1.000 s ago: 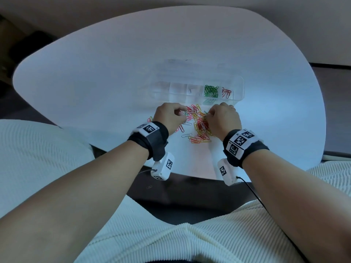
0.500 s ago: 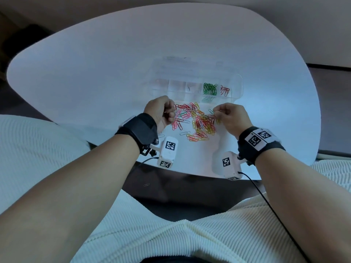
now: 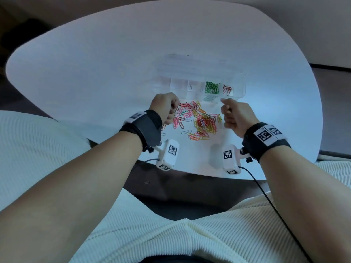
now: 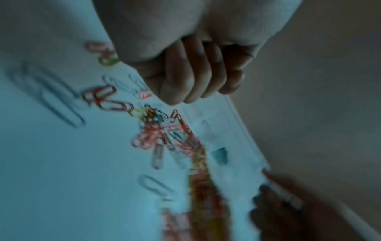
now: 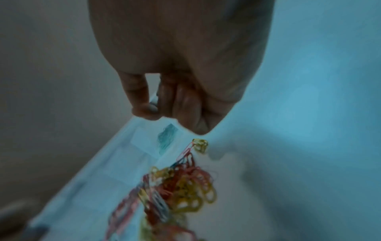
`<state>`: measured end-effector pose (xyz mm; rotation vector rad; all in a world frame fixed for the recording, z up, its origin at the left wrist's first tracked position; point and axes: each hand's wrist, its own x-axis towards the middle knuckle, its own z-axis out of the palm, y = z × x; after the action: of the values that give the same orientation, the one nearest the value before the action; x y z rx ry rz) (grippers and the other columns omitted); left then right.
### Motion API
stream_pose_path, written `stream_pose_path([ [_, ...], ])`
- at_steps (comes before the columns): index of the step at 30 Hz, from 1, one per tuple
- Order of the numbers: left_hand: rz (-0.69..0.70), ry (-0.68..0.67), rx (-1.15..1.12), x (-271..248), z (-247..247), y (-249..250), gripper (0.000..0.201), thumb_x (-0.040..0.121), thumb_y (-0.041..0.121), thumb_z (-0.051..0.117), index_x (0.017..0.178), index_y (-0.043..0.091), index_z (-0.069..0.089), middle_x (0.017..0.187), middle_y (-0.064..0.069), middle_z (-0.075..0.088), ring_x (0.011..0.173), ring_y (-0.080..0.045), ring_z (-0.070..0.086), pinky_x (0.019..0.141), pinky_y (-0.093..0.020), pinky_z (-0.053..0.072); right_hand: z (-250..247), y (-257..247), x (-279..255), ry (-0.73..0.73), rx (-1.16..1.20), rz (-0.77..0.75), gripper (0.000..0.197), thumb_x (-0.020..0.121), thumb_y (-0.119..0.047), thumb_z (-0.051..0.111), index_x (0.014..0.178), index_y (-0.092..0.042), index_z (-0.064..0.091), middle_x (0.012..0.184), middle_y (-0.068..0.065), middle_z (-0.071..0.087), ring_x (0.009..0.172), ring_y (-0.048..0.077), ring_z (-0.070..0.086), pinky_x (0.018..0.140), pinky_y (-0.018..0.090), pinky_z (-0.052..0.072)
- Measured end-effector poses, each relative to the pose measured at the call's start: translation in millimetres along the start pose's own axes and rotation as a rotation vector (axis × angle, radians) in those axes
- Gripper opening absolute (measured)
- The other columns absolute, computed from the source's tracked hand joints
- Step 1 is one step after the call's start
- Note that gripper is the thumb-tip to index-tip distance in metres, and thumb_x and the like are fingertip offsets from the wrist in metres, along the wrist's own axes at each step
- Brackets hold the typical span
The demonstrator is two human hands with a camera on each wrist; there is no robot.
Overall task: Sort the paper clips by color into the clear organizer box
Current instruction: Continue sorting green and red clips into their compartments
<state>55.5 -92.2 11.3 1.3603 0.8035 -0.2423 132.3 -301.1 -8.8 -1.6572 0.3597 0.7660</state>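
Paper clips in red, pink, yellow and pale tones lie in a loose heap on the white table, between the two hands. The clear organizer box sits just beyond the fingertips of both hands, with green clips in one compartment and a few red clips in the compartment to their right.

The left hand is at the heap's left edge, its fingers curled into a fist. The right hand is raised just right of the heap, near the box's front wall, thumb and forefinger drawn together and the other fingers folded in.

This looks like mid-sorting, with most clips still unsorted. The right hand seems on its way to a compartment; the next move would call for releasing over the matching colour.

Whether either hand actually holds a clip cannot be told: both wrist views are blurred, and the curled fingers hide the palms. The box's left compartments are too faint to judge.
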Motion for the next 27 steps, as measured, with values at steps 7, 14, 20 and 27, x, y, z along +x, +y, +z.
stream_pose_path([
  [7,0.283,0.081,0.942,6.4,5.3,-29.6,0.022,0.088,0.031,0.059,0.106,0.041,0.066,0.075,0.006,0.063,0.077,-0.021,0.06,0.068,-0.026,0.046,6.9,6.5,1.4,0.121,-0.847,-0.331,0.008,0.084,-0.029,0.073,0.089,-0.022,0.076,0.067,-0.009,0.057,0.069,0.011,0.054,0.061,0.021,0.038],
  [14,0.3,0.079,1.062,10.3,1.4,-35.2,0.021,0.091,0.041,0.058,0.109,0.039,0.069,0.107,0.003,0.071,0.097,-0.025,0.065,0.084,-0.031,0.052,10.7,11.1,6.1,0.132,-0.936,-0.31,0.01,0.083,-0.029,0.073,0.091,-0.025,0.077,0.068,-0.006,0.058,0.063,0.01,0.054,0.058,0.02,0.037],
  [20,0.32,0.126,1.036,13.2,-0.8,-35.9,0.026,0.091,0.043,0.057,0.116,0.042,0.064,0.106,0.001,0.07,0.097,-0.028,0.064,0.082,-0.031,0.051,11.3,11.3,6.1,0.138,-0.925,-0.302,0.005,0.082,-0.028,0.074,0.083,-0.024,0.076,0.067,-0.01,0.055,0.061,0.002,0.05,0.049,0.017,0.032],
  [27,0.304,0.137,1.105,16.9,-1.0,-32.8,0.018,0.091,0.036,0.058,0.103,0.034,0.071,0.106,0.001,0.071,0.096,-0.027,0.064,0.079,-0.03,0.051,6.1,7.0,6.2,0.108,-0.824,-0.291,0.008,0.081,-0.026,0.077,0.079,-0.019,0.074,0.064,-0.007,0.056,0.061,0.01,0.051,0.051,0.021,0.035],
])
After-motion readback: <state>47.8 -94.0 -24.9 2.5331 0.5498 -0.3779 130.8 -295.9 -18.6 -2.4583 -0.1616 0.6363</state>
